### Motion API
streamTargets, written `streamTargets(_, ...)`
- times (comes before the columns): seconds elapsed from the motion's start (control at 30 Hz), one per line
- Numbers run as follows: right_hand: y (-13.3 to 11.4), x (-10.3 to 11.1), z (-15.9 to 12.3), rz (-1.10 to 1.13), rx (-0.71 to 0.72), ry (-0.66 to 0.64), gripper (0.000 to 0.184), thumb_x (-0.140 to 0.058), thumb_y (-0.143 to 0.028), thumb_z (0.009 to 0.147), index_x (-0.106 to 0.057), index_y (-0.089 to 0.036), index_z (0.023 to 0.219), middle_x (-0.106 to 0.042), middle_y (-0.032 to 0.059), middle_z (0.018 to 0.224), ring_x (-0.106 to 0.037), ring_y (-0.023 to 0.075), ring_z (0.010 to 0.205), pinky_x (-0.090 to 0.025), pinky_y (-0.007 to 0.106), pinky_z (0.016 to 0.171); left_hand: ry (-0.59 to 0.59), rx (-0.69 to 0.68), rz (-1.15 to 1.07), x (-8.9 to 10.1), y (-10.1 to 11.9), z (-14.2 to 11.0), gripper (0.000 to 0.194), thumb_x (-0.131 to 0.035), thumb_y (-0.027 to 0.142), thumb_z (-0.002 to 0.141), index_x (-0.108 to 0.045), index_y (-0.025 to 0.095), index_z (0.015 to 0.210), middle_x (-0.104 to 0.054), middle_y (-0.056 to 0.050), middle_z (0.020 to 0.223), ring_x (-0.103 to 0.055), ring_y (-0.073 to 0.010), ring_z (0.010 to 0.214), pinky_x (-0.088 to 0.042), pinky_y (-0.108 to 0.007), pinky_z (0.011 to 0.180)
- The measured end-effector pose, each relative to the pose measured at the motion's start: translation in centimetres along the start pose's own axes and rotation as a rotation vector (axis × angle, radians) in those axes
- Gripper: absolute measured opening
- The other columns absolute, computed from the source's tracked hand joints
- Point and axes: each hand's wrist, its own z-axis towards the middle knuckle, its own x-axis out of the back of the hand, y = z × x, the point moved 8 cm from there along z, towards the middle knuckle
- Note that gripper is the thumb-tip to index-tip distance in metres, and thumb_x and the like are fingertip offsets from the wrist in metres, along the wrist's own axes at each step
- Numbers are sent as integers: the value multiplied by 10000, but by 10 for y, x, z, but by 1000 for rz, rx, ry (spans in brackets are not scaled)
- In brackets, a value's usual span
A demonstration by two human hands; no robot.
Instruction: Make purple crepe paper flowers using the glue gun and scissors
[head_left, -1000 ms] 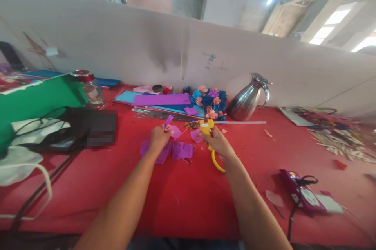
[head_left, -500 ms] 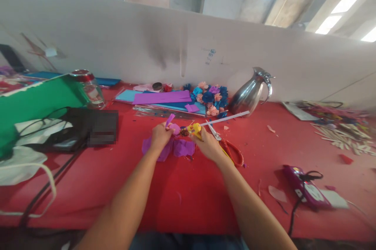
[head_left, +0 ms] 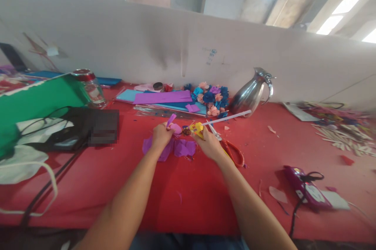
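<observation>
My left hand (head_left: 162,135) is closed on a piece of purple crepe paper (head_left: 176,128), with a narrow end of it standing up above the fingers. In my right hand (head_left: 209,142) is a yellow glue gun (head_left: 196,127), its nozzle turned left toward that paper. A long whitish glue stick (head_left: 232,117) juts out of its back. Whether the nozzle touches the paper I cannot tell. Below both hands lie purple crepe paper pieces (head_left: 184,148) on the red table. Scissors (head_left: 235,154) with red-orange handles rest just right of my right hand.
Behind the hands are stacked crepe sheets (head_left: 163,97) and a heap of paper flowers (head_left: 212,97). A steel jug (head_left: 248,92) stands at the back right. A purple device (head_left: 307,187) with a cable lies front right. Leftward are a glass jar (head_left: 93,91) and a black box (head_left: 102,126).
Both hands keep nearly the same pose. The glue gun and its stick have shifted very slightly to the right, along with the whole view.
</observation>
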Motion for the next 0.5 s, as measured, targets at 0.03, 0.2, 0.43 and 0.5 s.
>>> streamTargets(0.03, 0, 0, 0, -12, -6, 0, 479, -445, -482, 891, -454, -161, 1247, -678, 130, 1005, -630, 270, 956, -397, 298, 721, -4, -1, 4, 0, 1, 0, 179, -591, 245, 722, -680, 171, 859, -694, -66, 755, -631, -207, 744, -385, -259, 642)
streamTargets(0.2, 0, 2, 0, -67, -25, -3, 469, -410, -498, 899, -443, -166, 1229, -673, 141, 1032, -628, 287, 973, -403, 309, 716, -22, -5, 22, 0, 2, 0, 196, -592, 264, 738, -679, 172, 886, -704, -55, 783, -635, -196, 766, -393, -248, 663)
streamTargets(0.43, 1, 4, 0, -68, -37, 31, 392, -424, -499, 889, -482, -180, 1109, -671, 146, 999, -631, 280, 942, -407, 308, 703, -25, 4, 39, -3, -2, 2, 184, -590, 267, 743, -678, 170, 874, -702, -70, 786, -642, -214, 773, -391, -259, 654)
streamTargets(0.5, 4, 3, 2, -20, -38, 57, 369, -455, -492, 873, -499, -186, 1073, -673, 135, 976, -632, 268, 918, -410, 306, 700, -13, -4, 32, -4, -3, 3, 184, -599, 264, 735, -682, 182, 878, -703, -62, 780, -644, -211, 774, -395, -257, 657)
